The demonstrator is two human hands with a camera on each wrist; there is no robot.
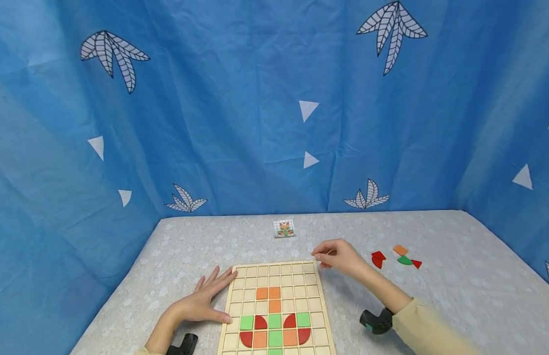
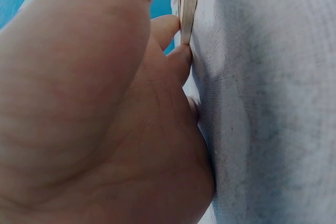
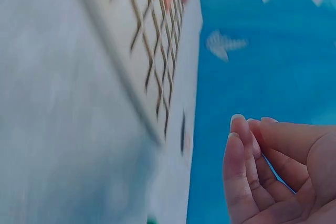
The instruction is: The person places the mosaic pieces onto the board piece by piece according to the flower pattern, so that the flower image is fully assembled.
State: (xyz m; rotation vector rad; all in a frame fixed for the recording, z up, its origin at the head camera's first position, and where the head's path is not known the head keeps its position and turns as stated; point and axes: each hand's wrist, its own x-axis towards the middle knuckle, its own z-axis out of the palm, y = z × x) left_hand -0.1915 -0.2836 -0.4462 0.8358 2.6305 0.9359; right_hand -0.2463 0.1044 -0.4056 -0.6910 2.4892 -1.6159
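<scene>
A wooden grid board (image 1: 252,271) lies on the table, with orange squares (image 1: 274,306), green squares (image 1: 274,321) and red quarter-round tiles (image 1: 304,336) set in its cells. My left hand (image 1: 199,301) is spread at its left edge, fingertips and thumb touching the frame; the left wrist view shows the palm (image 2: 152,145) beside the board's side. Over the far right corner hovers my right hand (image 1: 338,256), thumb and fingertips brought together. In the right wrist view these fingertips (image 3: 239,124) meet, and whether a small tile sits between them is hidden.
Right of the board lie loose red tiles (image 1: 378,255), an orange square (image 1: 400,250), a green tile (image 1: 405,260) and a red triangle (image 1: 417,264). A small picture card (image 1: 284,229) lies behind the board. A blue curtain (image 1: 274,98) hangs around the table's far side.
</scene>
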